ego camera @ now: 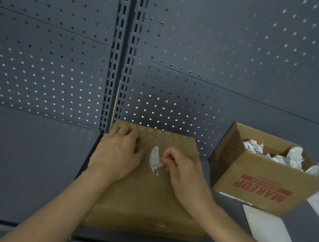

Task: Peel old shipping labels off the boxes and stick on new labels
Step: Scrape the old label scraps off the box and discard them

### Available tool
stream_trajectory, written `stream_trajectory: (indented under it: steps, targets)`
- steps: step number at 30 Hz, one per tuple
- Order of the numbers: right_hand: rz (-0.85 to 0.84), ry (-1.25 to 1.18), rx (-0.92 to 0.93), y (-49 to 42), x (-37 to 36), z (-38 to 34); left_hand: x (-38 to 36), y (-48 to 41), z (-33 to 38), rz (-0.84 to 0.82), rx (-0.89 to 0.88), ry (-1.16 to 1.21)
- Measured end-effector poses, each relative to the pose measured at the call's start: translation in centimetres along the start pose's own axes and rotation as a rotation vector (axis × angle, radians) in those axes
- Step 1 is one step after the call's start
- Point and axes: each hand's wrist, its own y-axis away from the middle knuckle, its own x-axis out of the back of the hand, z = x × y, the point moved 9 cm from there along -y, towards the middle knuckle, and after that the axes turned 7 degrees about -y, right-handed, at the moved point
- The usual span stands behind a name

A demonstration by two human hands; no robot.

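Right hand [184,172]: thumb and fingertips closed in a pinch on the lifted edge of the old label [154,159].
Left hand [119,152]: rests on the far-left part of the box top, fingers loosely bent, gripping nothing; I judge that it steadies the box.
Old label: white, curled into a narrow crescent, barcode at its near end. It sits on top of the closed box [141,200], between my two hands, touching the right fingertips and a little apart from the left hand. Its long axis runs from near to far. The free edge faces my right hand; the other edge looks stuck down, though I cannot tell how much.
Coming move, as I judge it: pull leftward, across the short axis.
Open box [259,187]: to the right, marked MAKEUP, holding crumpled paper [293,158].
White sheet [274,235]: flat on the shelf [17,181], near right.
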Motion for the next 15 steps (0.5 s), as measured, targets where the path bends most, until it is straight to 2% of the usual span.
stream_trajectory:
  steps: [4,7,10,15]
  targets:
    - [0.111,0.01,0.031,-0.4,0.9,0.2,0.1,0.1,0.0,0.008,0.001,-0.005]
    - [0.147,-0.126,-0.008,-1.0,1.2,0.7,0.0,0.2,-0.1,0.004,0.006,-0.006]
    - [0.083,-0.233,-0.061,-1.8,0.6,1.0,0.0,0.2,-0.1,-0.001,0.009,-0.006]
    - [-0.06,-0.21,-0.049,-2.1,0.6,1.0,0.0,0.1,-0.1,-0.007,0.005,-0.006]
